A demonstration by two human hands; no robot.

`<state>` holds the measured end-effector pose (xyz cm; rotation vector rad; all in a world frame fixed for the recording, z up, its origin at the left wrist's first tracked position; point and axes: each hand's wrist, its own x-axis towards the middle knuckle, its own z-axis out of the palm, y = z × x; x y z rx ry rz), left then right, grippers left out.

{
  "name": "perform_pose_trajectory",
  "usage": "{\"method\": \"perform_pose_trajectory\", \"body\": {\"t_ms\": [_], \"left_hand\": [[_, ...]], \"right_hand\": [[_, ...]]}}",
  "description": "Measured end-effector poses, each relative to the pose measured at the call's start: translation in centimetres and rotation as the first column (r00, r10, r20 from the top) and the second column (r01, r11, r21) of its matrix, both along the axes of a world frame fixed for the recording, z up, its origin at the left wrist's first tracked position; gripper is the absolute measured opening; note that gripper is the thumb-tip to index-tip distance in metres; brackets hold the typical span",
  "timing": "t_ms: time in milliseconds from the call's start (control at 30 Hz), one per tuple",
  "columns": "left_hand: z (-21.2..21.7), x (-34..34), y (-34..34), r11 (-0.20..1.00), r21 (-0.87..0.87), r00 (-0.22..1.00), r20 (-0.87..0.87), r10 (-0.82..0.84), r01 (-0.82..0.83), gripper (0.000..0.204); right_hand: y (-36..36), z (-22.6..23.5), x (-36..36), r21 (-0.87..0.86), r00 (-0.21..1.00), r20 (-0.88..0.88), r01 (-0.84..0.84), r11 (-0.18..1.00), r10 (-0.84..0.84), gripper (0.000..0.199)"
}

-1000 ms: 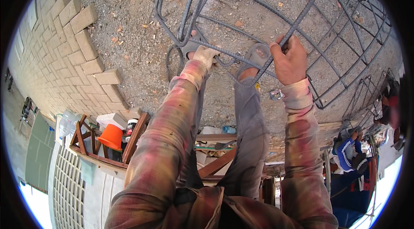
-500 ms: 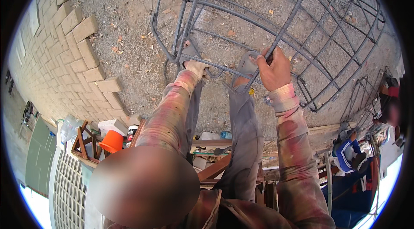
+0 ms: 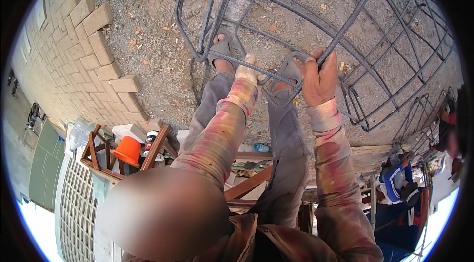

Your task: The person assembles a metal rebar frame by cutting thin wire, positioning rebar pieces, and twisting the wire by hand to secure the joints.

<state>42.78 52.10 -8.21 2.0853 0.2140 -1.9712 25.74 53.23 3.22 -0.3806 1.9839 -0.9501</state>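
Observation:
A rebar cage (image 3: 340,36) of ribbed steel bars and bent stirrups spans the upper middle and right, in front of my feet. My right hand (image 3: 318,78) is bare and closed round a thick slanting bar near its lower end. My left hand (image 3: 249,68), in a pale glove, is closed at the lower cross bar, between my two sandals; its fingers are partly hidden. Just right of the glove, a bent bar end curls beneath that cross bar. Grey sandals (image 3: 289,67) show through the bars.
Gravelly ground (image 3: 148,20) lies under the cage. Paving blocks (image 3: 94,57) form a stepped edge at left. Nearer me are an orange bucket (image 3: 127,151), a wooden frame (image 3: 155,146) and a plastic bottle (image 3: 261,147). At right, a person in blue (image 3: 395,183) is beside more bent rebar.
My left hand has moved right along the lower cross bar. The cage has shifted a little to the right, with my right hand still gripping it. My left leg shows more.

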Motion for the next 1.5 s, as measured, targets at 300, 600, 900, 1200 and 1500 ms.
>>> {"method": "perform_pose_trajectory", "body": {"t_ms": [300, 600, 900, 1200, 1500], "left_hand": [[3.1, 2.3, -1.5, 1.0, 0.02, 1.0, -0.022, 0.014, -0.014, 0.022], [2.7, 3.8, -0.2, 0.99, 0.027, 0.956, -0.258, 0.141, -0.139, 0.019], [5.4, 2.8, 0.1, 0.958, 0.022, 0.928, -0.241, 0.284, -0.287, 0.025], [5.1, 1.8, -1.5, 0.979, 0.112, 0.977, -0.107, 0.185, -0.173, 0.032], [4.5, 1.1, -0.2, 0.997, 0.046, 0.995, -0.079, -0.062, 0.066, 0.022]], "right_hand": [[0.1, 0.7, -0.4, -0.009, 0.985, 0.138, 0.109, 0.994, -0.107, 0.008], [2.7, -1.4, 1.9, -0.074, 0.962, 0.157, 0.238, 0.968, -0.224, 0.007], [4.1, -1.2, 3.4, 0.117, 0.972, 0.164, -0.191, 0.975, 0.171, 0.017], [6.0, -4.3, 3.8, 0.005, 0.998, 0.011, -0.054, 0.999, 0.054, 0.014], [5.0, -3.6, 3.8, 0.041, 0.993, -0.074, -0.085, 0.995, 0.088, 0.013]]}}
